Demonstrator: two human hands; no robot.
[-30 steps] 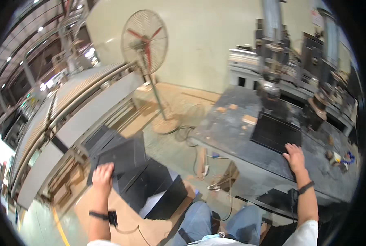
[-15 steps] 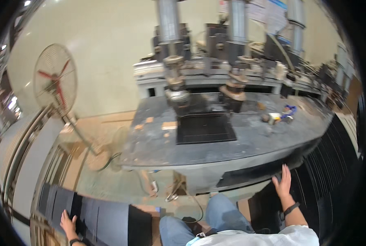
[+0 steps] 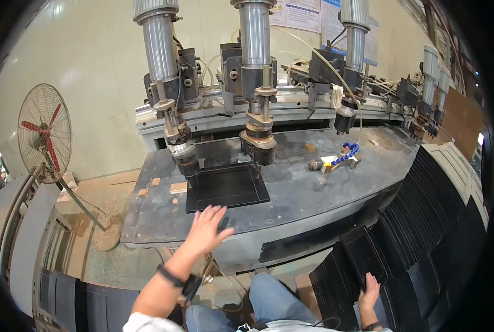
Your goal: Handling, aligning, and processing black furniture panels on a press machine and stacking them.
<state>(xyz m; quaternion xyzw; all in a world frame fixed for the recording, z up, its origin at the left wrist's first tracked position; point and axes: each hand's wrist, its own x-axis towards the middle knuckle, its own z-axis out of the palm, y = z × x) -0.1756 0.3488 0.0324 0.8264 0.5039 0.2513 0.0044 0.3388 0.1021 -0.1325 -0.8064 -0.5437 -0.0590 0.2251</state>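
Note:
On the grey machine table lies a flat black panel with a thin raised or scored outline, beneath two spindle heads. My left hand reaches over the table's front edge, palm down and fingers spread, just short of the panel's near edge. Nothing is in it. Down at my right, my right hand rests by the edge of the stacked black panels, its fingers stretched out. Whether it presses on a panel there is hard to see.
Two spindle heads, left and right, hang low over the table. A blue coiled hose lies on it, with wood scraps at the left. More dark panels lie lower left; a caged fan stands behind.
My view has swung rightward. My left hand has left the panels at lower left and come up to the table's front edge. My right hand has dropped onto the right-hand panels.

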